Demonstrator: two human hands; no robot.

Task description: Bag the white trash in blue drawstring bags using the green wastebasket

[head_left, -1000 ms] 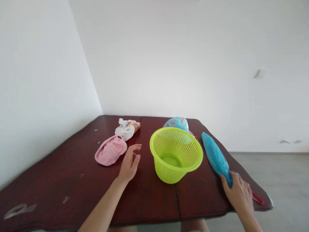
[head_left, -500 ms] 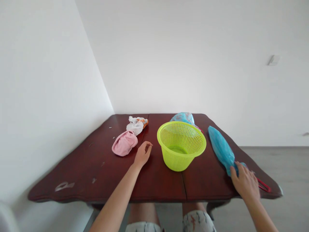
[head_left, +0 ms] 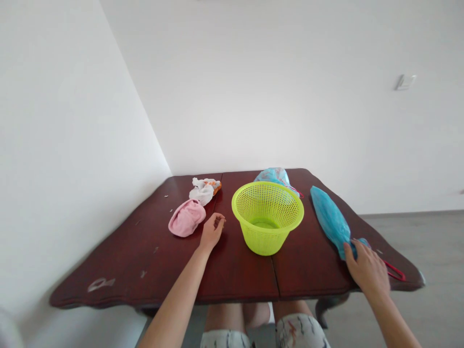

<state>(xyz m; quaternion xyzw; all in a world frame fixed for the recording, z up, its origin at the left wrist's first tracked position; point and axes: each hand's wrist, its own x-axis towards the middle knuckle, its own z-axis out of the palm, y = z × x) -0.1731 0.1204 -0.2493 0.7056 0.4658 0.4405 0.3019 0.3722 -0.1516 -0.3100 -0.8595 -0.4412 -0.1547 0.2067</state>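
Note:
My right hand (head_left: 368,268) lies over the narrow end of a long blue plastic bag (head_left: 329,212) on the table's right side. Its thumb is on the near side of the bag and the fingers reach across; a red loop (head_left: 395,271) sticks out beyond the hand. My left hand (head_left: 213,229) rests on the table, fingers loosely curved with a gap to the thumb and nothing visible in them. It lies between a pink cloth cap (head_left: 187,218) and a yellow-green perforated plastic basket (head_left: 266,241). No contents show inside the basket.
A crumpled white and orange plastic bag (head_left: 203,191) lies behind the cap. Behind the basket, partly hidden, is another blue bag (head_left: 273,175) with a red cord. The dark wooden table (head_left: 145,256) meets white walls at the back and far left.
The view has shifted slightly, so everything appears a little displaced. Both hands stay in nearly the same places, and the objects have not visibly moved on the table.

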